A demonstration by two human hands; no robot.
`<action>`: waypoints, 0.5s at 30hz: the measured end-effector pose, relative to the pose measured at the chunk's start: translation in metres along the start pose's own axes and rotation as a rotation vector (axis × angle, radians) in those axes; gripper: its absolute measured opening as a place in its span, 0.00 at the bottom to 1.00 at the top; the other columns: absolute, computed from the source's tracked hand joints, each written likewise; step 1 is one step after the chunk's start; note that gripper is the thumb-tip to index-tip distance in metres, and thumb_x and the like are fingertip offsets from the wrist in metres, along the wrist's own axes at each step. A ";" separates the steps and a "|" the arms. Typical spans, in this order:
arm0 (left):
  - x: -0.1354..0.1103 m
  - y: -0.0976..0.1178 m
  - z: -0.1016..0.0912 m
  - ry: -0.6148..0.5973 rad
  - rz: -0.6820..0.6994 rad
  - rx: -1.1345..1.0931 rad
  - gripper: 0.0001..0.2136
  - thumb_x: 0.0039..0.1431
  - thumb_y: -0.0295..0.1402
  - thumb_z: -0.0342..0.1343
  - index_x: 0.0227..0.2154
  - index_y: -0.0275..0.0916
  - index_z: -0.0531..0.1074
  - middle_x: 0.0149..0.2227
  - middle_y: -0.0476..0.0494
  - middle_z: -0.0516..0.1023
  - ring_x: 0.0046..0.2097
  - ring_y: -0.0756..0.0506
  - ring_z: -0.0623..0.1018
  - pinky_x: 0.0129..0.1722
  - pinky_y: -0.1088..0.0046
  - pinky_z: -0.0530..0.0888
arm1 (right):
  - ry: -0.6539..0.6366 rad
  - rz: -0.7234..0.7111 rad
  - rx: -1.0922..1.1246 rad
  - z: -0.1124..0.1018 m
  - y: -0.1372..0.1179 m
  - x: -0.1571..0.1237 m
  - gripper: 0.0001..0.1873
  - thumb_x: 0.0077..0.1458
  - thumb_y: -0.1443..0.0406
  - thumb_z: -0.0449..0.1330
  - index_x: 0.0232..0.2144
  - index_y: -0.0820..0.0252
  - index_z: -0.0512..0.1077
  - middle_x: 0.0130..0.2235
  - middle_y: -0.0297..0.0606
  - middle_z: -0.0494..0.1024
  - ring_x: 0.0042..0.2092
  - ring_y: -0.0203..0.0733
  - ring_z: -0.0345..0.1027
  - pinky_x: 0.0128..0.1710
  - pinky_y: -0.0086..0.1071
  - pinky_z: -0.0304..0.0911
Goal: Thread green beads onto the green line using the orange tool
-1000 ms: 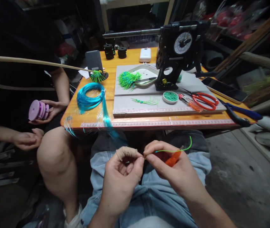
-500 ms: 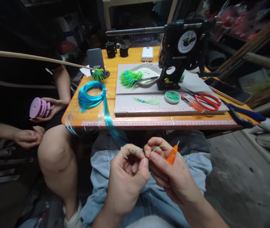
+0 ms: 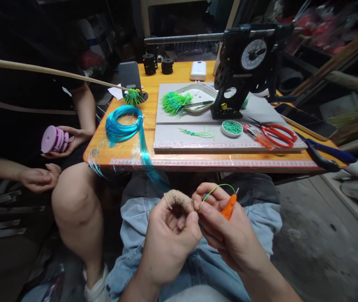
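My left hand (image 3: 174, 235) is closed in a pinch, thumb against the index finger, which is wrapped in worn beige tape (image 3: 177, 198). Whatever lies in that pinch is hidden. Touching it at the fingertips, my right hand (image 3: 229, 226) pinches a thin green line (image 3: 221, 186) between thumb and index finger. A small blue bead (image 3: 207, 195) sits on the line, which arches over toward the metal tip of an orange-handled tool (image 3: 229, 207). That tool is tucked in my right hand, its lower part covered by the fingers. Both hands are above my lap, in front of the table.
On the table (image 3: 103, 147) lie a blue fibre coil (image 3: 124, 121), green bead-tipped strands (image 3: 175, 102), a bead dish (image 3: 232, 128), red-handled scissors (image 3: 279, 133) and pliers (image 3: 320, 155). A black winding device (image 3: 240, 71) stands behind. At left a person's hand holds purple spools (image 3: 53, 140).
The green line now arches higher, by the orange tool's tip, instead of drooping over my right hand. The whole view has shifted slightly; both hands keep their pinch.
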State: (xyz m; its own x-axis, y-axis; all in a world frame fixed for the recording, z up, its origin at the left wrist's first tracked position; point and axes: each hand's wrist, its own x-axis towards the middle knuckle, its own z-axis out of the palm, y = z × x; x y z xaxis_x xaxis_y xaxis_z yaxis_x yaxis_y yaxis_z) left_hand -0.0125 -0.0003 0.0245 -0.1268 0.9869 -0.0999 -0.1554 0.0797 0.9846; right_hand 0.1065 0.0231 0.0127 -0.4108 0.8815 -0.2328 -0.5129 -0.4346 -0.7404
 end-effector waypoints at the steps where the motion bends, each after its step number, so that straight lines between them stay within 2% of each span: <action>1: 0.000 0.000 0.000 -0.003 -0.005 -0.002 0.05 0.53 0.27 0.56 0.26 0.40 0.66 0.26 0.51 0.66 0.30 0.51 0.68 0.26 0.78 0.64 | 0.003 0.003 -0.006 0.001 -0.001 -0.001 0.13 0.56 0.60 0.66 0.41 0.55 0.69 0.34 0.29 0.69 0.16 0.17 0.43 0.13 0.15 0.40; 7: -0.001 -0.001 -0.002 -0.022 -0.025 -0.023 0.05 0.53 0.26 0.56 0.27 0.40 0.66 0.26 0.52 0.65 0.29 0.51 0.66 0.26 0.78 0.63 | 0.061 0.030 -0.056 0.004 -0.005 -0.002 0.14 0.55 0.59 0.67 0.40 0.56 0.68 0.33 0.29 0.70 0.17 0.17 0.43 0.14 0.15 0.41; 15: -0.001 0.001 -0.002 -0.027 -0.021 -0.027 0.05 0.52 0.25 0.57 0.26 0.40 0.66 0.26 0.52 0.65 0.30 0.51 0.66 0.27 0.79 0.65 | -0.056 -0.018 -0.024 -0.005 0.001 0.000 0.11 0.57 0.62 0.65 0.41 0.55 0.68 0.33 0.28 0.69 0.16 0.17 0.45 0.12 0.14 0.42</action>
State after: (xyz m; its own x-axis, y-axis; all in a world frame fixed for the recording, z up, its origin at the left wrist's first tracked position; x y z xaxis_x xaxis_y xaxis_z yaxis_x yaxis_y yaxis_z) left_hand -0.0145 -0.0019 0.0251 -0.0964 0.9886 -0.1158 -0.1838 0.0967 0.9782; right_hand 0.1094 0.0240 0.0089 -0.4439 0.8769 -0.1843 -0.5023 -0.4138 -0.7592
